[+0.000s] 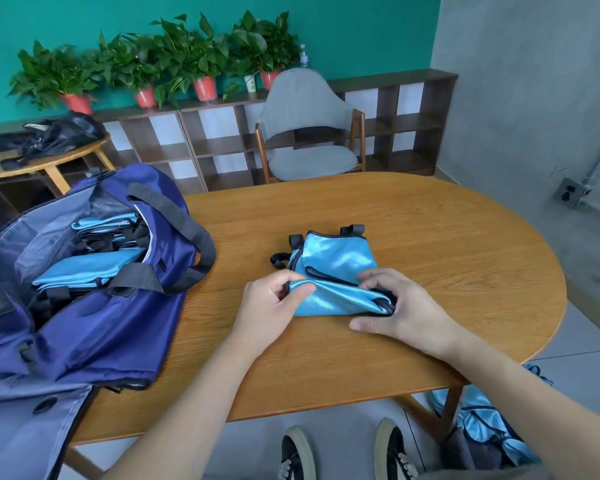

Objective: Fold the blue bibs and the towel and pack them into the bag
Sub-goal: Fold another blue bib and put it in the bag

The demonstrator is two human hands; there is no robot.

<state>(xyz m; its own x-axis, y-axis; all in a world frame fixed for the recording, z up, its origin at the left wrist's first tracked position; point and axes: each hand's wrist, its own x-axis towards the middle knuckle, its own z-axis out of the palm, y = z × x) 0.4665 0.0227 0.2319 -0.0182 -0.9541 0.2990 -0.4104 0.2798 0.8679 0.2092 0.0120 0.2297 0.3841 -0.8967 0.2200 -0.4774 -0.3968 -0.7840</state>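
A shiny blue bib point(336, 261) with black trim lies partly folded on the wooden table point(430, 244). My left hand point(271, 306) pinches its near left edge. My right hand point(392, 306) grips its near right corner, where the black trim bunches. An open navy bag point(94, 317) lies at the left of the table, and several folded blue bibs point(87, 271) are stacked inside it. More unfolded blue bibs point(482, 424) lie in a heap on the floor at the lower right. No towel is visible.
A grey chair point(309, 133) stands behind the table, in front of a low shelf with potted plants point(153, 67). A small round table point(45, 161) with a black bag sits at the far left. My shoes point(343, 452) show below the table edge.
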